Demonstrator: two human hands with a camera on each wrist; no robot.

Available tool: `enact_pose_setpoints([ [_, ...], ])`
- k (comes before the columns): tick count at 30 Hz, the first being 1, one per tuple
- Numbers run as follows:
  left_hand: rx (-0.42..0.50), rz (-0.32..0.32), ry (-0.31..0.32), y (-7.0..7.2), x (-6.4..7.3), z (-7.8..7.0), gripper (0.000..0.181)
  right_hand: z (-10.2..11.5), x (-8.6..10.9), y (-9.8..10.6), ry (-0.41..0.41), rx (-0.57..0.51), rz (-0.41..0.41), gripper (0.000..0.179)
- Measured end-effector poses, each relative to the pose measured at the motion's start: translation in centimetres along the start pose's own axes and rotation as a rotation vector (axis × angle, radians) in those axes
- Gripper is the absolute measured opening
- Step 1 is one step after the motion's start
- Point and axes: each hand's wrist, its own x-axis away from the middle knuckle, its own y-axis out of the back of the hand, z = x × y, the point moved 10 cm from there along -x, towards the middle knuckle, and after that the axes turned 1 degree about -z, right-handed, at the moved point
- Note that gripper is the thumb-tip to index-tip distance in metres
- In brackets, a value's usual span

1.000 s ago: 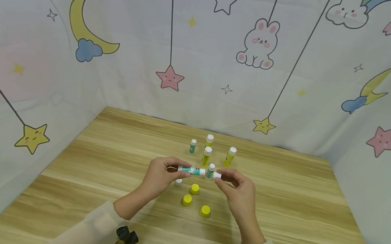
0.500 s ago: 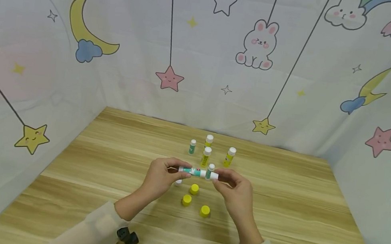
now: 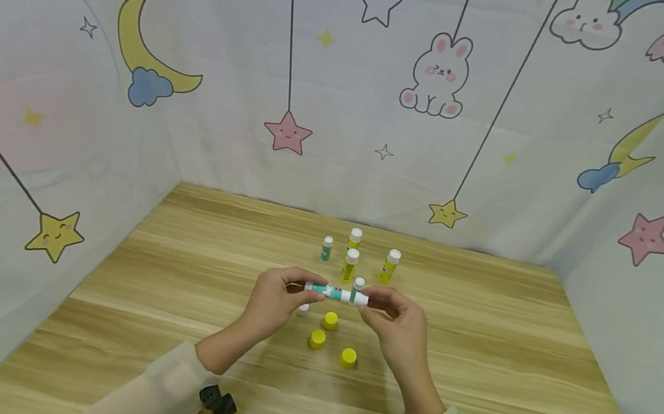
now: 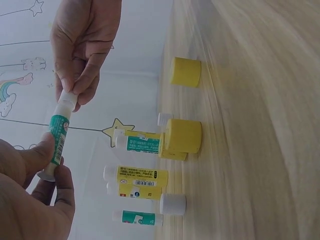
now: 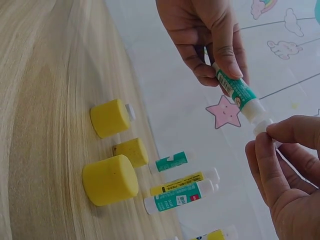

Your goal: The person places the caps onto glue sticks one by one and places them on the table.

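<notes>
Glue stick (image 3: 334, 293): met its cap (image 5: 261, 128), which had just moved left; capping seemed under way.
Left hand (image 3: 272, 298): pinched the glue stick.
Right hand (image 3: 402, 326): pinched the cap.

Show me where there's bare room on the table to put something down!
There's bare table left of the left hand, toward the left cloth, and right of the right hand, toward the right cloth. The middle is crowded: yellow caps and a white cap sit nearer, with standing glue sticks just beyond.
</notes>
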Motion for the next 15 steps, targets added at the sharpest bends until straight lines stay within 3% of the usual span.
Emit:
enact_pose_setpoints([
  [15, 0.010, 0.001, -0.027, -0.20, 0.18, -0.46, 0.020, 0.18, 0.25, -0.47, -0.004, -0.001, 0.006, 0.019],
])
